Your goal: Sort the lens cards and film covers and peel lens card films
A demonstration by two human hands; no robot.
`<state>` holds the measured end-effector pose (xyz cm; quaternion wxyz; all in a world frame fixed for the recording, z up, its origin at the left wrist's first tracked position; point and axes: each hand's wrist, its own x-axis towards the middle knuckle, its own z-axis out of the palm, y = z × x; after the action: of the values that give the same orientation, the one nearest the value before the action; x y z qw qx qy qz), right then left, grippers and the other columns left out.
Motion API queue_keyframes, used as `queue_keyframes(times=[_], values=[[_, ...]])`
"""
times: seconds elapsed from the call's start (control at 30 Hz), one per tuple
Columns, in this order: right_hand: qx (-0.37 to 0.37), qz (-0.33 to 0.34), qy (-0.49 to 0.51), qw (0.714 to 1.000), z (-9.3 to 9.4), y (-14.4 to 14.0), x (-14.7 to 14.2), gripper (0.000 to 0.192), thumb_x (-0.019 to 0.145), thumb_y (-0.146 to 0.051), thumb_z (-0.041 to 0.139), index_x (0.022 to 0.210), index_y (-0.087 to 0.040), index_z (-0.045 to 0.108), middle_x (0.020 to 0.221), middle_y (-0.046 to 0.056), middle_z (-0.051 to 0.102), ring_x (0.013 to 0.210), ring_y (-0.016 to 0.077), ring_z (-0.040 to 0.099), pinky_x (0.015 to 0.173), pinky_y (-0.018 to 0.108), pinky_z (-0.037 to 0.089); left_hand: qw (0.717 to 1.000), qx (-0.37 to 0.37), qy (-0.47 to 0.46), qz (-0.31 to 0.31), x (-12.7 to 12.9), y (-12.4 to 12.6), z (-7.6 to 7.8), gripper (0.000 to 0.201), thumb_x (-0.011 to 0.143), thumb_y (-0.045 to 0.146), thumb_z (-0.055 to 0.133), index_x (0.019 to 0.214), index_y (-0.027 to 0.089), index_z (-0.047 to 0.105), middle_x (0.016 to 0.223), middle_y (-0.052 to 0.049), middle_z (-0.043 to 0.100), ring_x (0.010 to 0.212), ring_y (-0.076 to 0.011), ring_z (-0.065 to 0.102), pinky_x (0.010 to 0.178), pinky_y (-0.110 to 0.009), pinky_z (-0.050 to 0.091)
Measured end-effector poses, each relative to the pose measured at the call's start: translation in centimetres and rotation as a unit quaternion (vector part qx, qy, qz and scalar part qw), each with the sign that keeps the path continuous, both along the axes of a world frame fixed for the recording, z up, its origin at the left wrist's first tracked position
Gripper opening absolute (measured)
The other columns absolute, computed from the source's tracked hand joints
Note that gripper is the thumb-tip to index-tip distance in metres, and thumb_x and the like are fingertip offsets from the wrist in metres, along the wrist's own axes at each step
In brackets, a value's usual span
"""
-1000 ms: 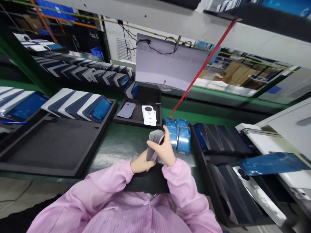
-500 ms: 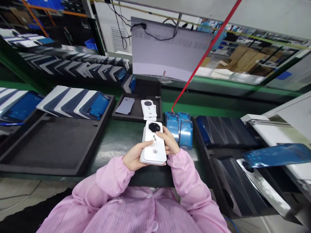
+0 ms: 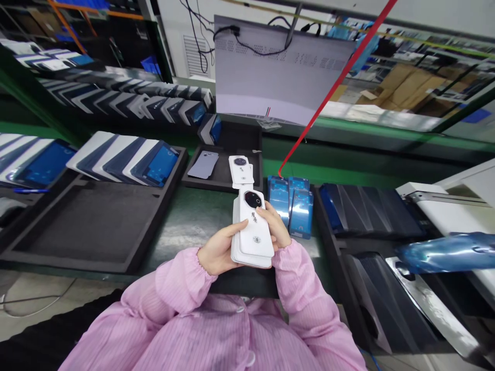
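Between my two hands is a stack of white phone back covers (image 3: 253,237), each seen with rounded corners; the top one has a dark round camera area and black lettering. My left hand (image 3: 220,250) grips the stack's left side, thumb on top, fingers underneath. On the right side, my right hand (image 3: 276,224) holds it too, its thumb near the camera area. Just beyond lie more white covers (image 3: 240,171) at the edge of a black tray (image 3: 224,185), beside grey covers (image 3: 203,164). Blue film-covered panels (image 3: 300,214) lie to the right of my right hand.
At left, a black foam tray (image 3: 88,226) has a row of leaning panels (image 3: 124,157) along its back. Another tray (image 3: 328,226) at right holds dark panels and a white one. A monitor back (image 3: 278,72) stands ahead, with a red strip (image 3: 336,85) slanting down before it.
The covers in the stack are fanned slightly further apart, with the top one shifted to the right. Both hands still hold the stack, and the whole view has shifted slightly.
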<state>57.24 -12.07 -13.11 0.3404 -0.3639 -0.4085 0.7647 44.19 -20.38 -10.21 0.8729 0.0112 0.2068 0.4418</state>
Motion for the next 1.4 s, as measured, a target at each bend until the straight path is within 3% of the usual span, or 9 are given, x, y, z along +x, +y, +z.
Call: queue_keyframes(times=[0.2,0.43,0.6,0.73,0.83,0.97,1.2,1.4], values=[[0.024,-0.036,0.017,0.999,-0.5,0.2,-0.2,0.032,0.073,-0.035,0.068,0.1,-0.025,0.053,0.069,-0.004,0.063,0.051,0.011,0.057,0.044,0.021,0.044,0.997,-0.04,0.054,0.047,0.4,-0.1,0.3,0.038,0.093,0.031,0.043,0.119,0.007,0.056,0.103,-0.015,0.071,0.102,-0.0263,0.065,0.097,-0.04,0.043],[0.011,-0.05,0.016,0.999,-0.9,0.5,-0.5,0.033,0.067,-0.034,0.072,0.094,-0.023,0.056,0.076,-0.002,0.066,0.065,0.016,0.062,0.057,0.026,0.048,0.995,-0.053,0.075,0.047,0.4,-0.5,0.5,0.033,0.091,0.027,0.048,0.116,0.008,0.058,0.097,-0.014,0.072,0.094,-0.0255,0.068,0.093,-0.04,0.047],[0.015,-0.042,0.007,0.999,-1.0,0.6,-0.3,0.033,0.069,-0.033,0.07,0.097,-0.022,0.057,0.08,-0.002,0.067,0.069,0.0161,0.063,0.061,0.026,0.049,0.994,-0.039,0.099,0.04,0.2,-0.7,0.6,0.034,0.082,0.004,0.052,0.115,0.005,0.059,0.085,-0.013,0.074,0.076,-0.0227,0.071,0.087,-0.039,0.051],[0.001,-0.059,-0.001,0.998,-1.0,0.8,-0.1,0.034,0.067,-0.033,0.072,0.096,-0.021,0.058,0.085,-0.001,0.069,0.076,0.0176,0.064,0.069,0.028,0.049,0.989,-0.036,0.133,0.053,0.3,-0.8,0.6,0.028,0.087,0.013,0.052,0.112,0.004,0.059,0.081,-0.014,0.073,0.071,-0.0217,0.071,0.082,-0.038,0.053],[-0.002,-0.053,-0.005,0.999,-1.1,0.9,0.0,0.034,0.066,-0.033,0.072,0.095,-0.021,0.059,0.083,0.0,0.069,0.073,0.0174,0.064,0.068,0.028,0.048,0.992,-0.029,0.121,0.026,0.2,-0.9,0.5,0.029,0.088,0.02,0.052,0.112,0.004,0.059,0.086,-0.015,0.073,0.077,-0.0252,0.07,0.082,-0.043,0.053],[-0.003,-0.037,0.003,0.999,-1.1,1.0,0.2,0.034,0.067,-0.033,0.071,0.098,-0.02,0.06,0.081,-0.001,0.069,0.068,0.0157,0.062,0.063,0.026,0.046,0.996,0.021,0.079,-0.022,-0.2,-1.1,0.4,0.043,0.075,0.002,0.055,0.118,0.008,0.055,0.095,-0.015,0.072,0.085,-0.0305,0.069,0.078,-0.05,0.053],[0.013,-0.051,-0.012,0.999,-1.0,1.3,0.6,0.035,0.068,-0.035,0.071,0.099,-0.02,0.061,0.084,0.0,0.07,0.074,0.0174,0.063,0.067,0.027,0.047,0.991,0.044,0.128,-0.011,-0.3,-1.7,0.4,0.038,0.082,0.01,0.056,0.119,0.007,0.055,0.096,-0.017,0.071,0.08,-0.029,0.069,0.064,-0.042,0.057],[0.011,-0.085,-0.026,0.996,-0.5,1.0,0.7,0.031,0.066,-0.034,0.073,0.089,-0.02,0.06,0.074,-0.001,0.068,0.063,0.0149,0.061,0.06,0.026,0.046,0.991,0.065,0.113,-0.025,-0.2,-2.0,0.0,0.035,0.085,0.019,0.057,0.118,0.01,0.057,0.099,-0.018,0.07,0.084,-0.0308,0.069,0.062,-0.044,0.057]])
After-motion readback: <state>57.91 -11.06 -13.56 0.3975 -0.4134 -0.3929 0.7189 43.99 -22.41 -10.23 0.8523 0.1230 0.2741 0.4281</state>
